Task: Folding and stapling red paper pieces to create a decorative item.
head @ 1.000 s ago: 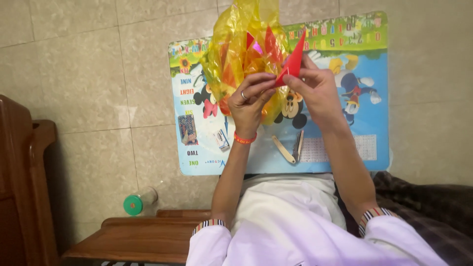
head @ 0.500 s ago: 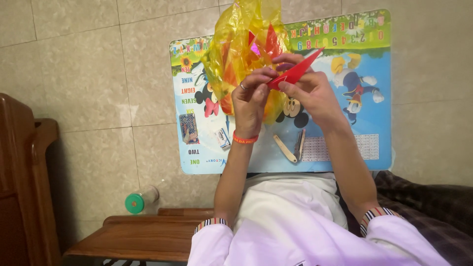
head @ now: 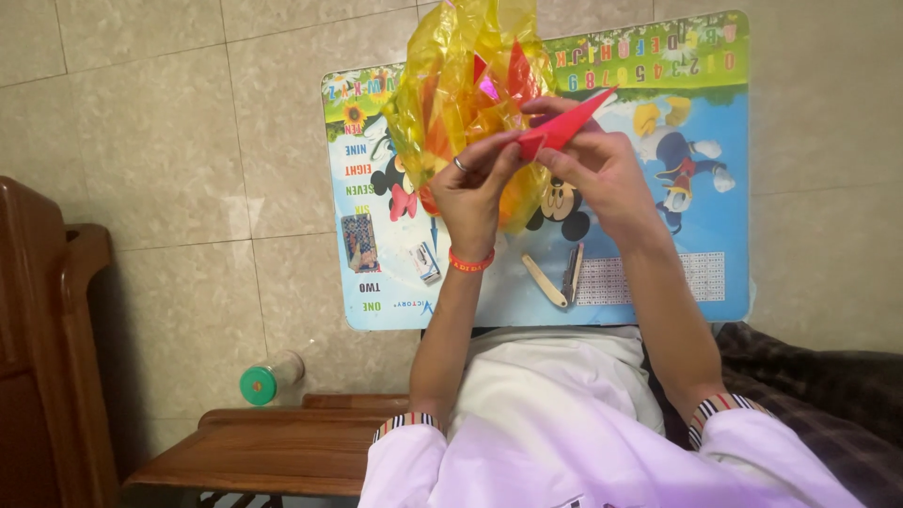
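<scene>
Red paper [head: 562, 127] pinched between left hand [head: 475, 183] and right hand [head: 602, 174], both grips clenched on it, above tabletop [head: 724, 263], just before yellow bag [head: 461, 85].

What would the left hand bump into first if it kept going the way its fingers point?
Probably the crinkly yellow plastic bag. The left hand pinches one end of a folded red paper, fingers aimed up and away toward the bag just beyond. Depth is unclear, so the gap cannot be judged.
</scene>
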